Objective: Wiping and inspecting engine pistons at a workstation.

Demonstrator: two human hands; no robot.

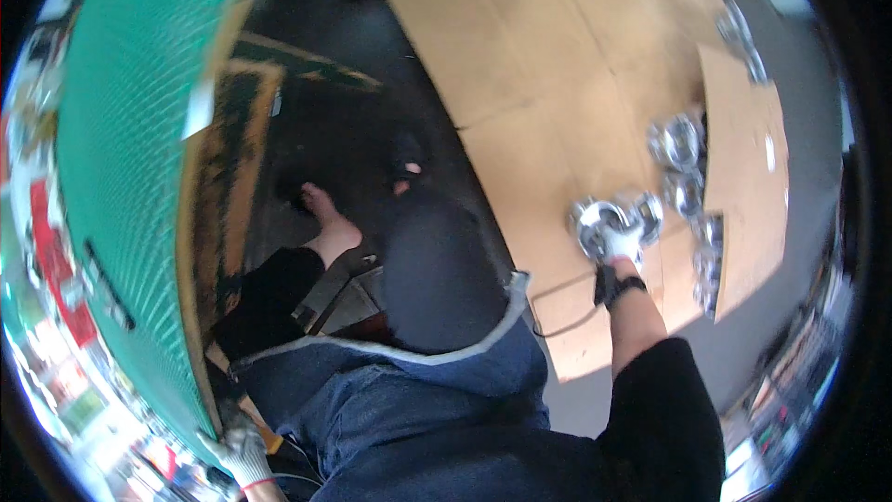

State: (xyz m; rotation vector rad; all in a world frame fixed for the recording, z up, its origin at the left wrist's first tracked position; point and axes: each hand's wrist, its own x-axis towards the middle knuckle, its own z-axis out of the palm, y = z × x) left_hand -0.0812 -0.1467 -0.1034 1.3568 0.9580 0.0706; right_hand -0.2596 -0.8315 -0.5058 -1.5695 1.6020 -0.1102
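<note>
On the right, my right hand, in a white glove with a black band at the wrist, reaches down onto shiny round metal parts. One ring-like metal part lies at its left and another shiny round piece beyond it. Blur and the metal hide its fingertips, so whether it grips one is unclear. At the lower left, my left hand, also gloved in white, is at the near edge of a green-topped workbench. Its thumb stands apart from the fingers, whose tips are dark and blurred.
Flattened cardboard covers the floor ahead and to the right. Several more shiny metal parts line its right side, by a raised cardboard flap. A worn wooden frame stands beside the bench. A thin dark cord loops near my right wrist.
</note>
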